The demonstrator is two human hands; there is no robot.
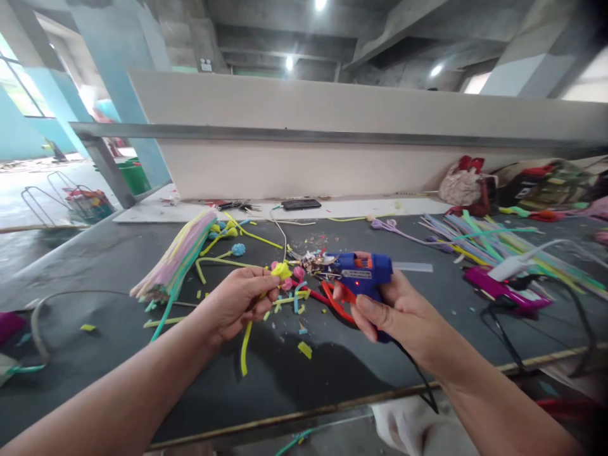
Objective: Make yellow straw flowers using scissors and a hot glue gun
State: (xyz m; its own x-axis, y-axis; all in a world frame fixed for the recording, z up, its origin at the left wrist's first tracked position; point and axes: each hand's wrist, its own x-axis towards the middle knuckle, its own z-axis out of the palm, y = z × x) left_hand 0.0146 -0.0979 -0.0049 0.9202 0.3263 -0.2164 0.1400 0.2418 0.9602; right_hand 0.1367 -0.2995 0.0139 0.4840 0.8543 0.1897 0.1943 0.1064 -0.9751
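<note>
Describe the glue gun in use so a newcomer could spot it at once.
On the dark worktable, look front and centre: the right hand grips a glue gun, nozzle toward the yellow stem pinched in the left hand. It is blue with orange trim, unlike the magenta glue gun lying farther right.

Over the middle of the worktop (118, 278), the left hand (237, 303) holds a pipe cleaner (280, 272) just left of the nozzle of the glue gun (363, 274), which sits in the right hand (399, 313). Scissors (332, 301) lie on the worktop under this gun. The left bundle of pipe cleaners (175, 256) lies left of the hands. The right bundle of pipe cleaners (503, 244) lies toward the right edge, with a second glue gun (503, 288) before it. A phone (301, 204) lies at the far edge and a bag (460, 185) toward the far right corner.
</note>
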